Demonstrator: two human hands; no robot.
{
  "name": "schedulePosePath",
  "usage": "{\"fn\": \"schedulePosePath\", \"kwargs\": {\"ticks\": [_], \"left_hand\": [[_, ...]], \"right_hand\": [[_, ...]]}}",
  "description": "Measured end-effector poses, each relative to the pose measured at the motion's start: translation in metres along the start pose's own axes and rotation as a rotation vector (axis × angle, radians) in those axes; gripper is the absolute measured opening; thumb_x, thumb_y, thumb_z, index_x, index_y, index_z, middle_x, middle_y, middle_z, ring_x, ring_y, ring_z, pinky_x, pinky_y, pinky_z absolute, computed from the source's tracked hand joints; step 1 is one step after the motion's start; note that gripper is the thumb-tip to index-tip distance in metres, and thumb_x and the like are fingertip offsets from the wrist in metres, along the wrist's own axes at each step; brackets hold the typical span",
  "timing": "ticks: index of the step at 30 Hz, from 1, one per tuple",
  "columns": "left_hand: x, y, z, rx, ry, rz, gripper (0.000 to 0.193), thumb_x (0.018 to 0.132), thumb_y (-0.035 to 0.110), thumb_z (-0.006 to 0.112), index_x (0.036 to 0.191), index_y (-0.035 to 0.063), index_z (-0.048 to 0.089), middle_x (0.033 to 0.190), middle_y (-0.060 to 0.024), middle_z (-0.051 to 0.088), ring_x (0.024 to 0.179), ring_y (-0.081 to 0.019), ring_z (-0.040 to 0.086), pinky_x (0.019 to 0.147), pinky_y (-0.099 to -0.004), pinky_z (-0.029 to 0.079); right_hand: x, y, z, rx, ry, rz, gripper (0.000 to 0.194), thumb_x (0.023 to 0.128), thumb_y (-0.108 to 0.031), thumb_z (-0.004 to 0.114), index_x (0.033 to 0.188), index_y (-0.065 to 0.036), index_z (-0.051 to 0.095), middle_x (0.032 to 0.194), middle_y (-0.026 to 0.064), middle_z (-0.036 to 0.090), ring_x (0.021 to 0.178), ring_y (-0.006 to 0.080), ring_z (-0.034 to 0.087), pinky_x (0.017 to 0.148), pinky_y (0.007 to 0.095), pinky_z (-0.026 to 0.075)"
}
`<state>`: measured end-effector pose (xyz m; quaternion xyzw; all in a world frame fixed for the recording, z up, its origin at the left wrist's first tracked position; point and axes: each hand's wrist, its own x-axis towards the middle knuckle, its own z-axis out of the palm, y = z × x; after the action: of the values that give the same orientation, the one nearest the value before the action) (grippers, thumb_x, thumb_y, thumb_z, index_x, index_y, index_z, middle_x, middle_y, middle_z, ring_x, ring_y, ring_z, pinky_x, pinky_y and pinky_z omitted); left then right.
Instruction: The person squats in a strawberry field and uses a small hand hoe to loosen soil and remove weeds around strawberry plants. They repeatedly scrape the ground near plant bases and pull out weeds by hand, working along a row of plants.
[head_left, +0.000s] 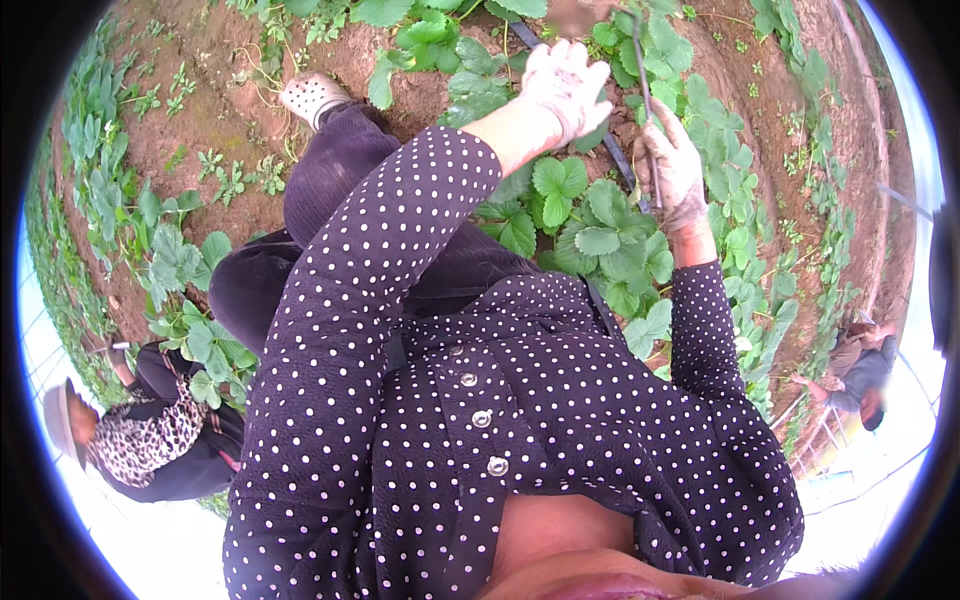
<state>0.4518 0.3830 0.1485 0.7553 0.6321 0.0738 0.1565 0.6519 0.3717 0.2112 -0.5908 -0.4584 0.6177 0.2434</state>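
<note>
My left hand (566, 90), in a thin pale soiled glove, reaches over the strawberry plants with its fingers apart; nothing shows in it. To its right, my right hand (671, 169), also gloved and soiled, is closed around a thin dark metal rod (643, 67), part of a hand tool. The rod runs up to the picture's top edge, where a blurred brown part (577, 16) shows; its shape cannot be told. Strawberry plants (615, 240) with broad green leaves lie below and around both hands. A black drip irrigation tape (619, 159) passes between the hands, partly under leaves.
My foot in a pale perforated clog (313, 97) rests on brown soil (225, 45) at upper left. Further strawberry rows (97, 180) run along both sides. A co-worker in a hat (157, 442) crouches at lower left; another person (855, 367) is at far right.
</note>
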Motion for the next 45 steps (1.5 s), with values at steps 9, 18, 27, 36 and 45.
{"fn": "schedulePosePath", "kwargs": {"ticks": [9,18,27,36,45], "left_hand": [[-0.002,0.028,-0.002,-0.153,-0.303,-0.005,0.065,0.094,0.061,0.057,0.142,0.017,0.054,0.128,-0.0157,0.063,0.127,-0.0342,0.056,0.105,-0.0523,0.042],[-0.016,0.032,0.007,-0.124,-0.374,0.105,0.059,0.094,0.051,0.062,0.138,0.0117,0.057,0.141,-0.0156,0.053,0.131,-0.0355,0.052,0.104,-0.0524,0.045],[-0.009,0.03,0.011,-0.13,-0.389,0.073,0.057,0.093,0.047,0.063,0.139,0.0148,0.057,0.143,-0.0141,0.053,0.132,-0.0361,0.053,0.104,-0.0524,0.045],[-0.014,0.027,0.01,-0.127,-0.359,0.072,0.058,0.092,0.044,0.065,0.141,0.0145,0.056,0.147,-0.0133,0.051,0.134,-0.036,0.051,0.108,-0.0518,0.044],[-0.019,0.02,0.01,-0.137,-0.305,0.057,0.062,0.093,0.047,0.066,0.145,0.015,0.054,0.15,-0.0131,0.05,0.134,-0.0343,0.052,0.108,-0.0489,0.045]], "right_hand": [[0.014,-0.002,-0.004,-0.004,-0.004,-0.017,0.054,0.105,-0.018,0.059,0.156,-0.008,0.043,0.076,-0.0016,0.06,0.051,0.0045,0.048,0.044,0.0202,0.038],[0.06,0.06,-0.001,-0.469,0.018,-0.316,0.051,0.101,-0.016,0.06,0.15,-0.006,0.052,0.145,0.0182,0.061,0.13,0.0244,0.062,0.109,0.0353,0.046],[0.043,0.066,0.0,-1.024,0.123,-0.415,0.049,0.102,-0.027,0.056,0.15,-0.02,0.053,0.117,0.0209,0.072,0.104,0.0359,0.07,0.092,0.0429,0.054],[0.042,0.069,0.011,-0.95,0.167,-0.283,0.051,0.101,-0.028,0.054,0.152,-0.022,0.052,0.104,0.0229,0.073,0.092,0.0391,0.071,0.085,0.0471,0.054],[0.03,0.047,-0.001,-0.821,0.113,-0.421,0.051,0.1,-0.024,0.058,0.149,-0.01,0.054,0.125,0.0224,0.07,0.108,0.033,0.071,0.096,0.0394,0.053]]}}
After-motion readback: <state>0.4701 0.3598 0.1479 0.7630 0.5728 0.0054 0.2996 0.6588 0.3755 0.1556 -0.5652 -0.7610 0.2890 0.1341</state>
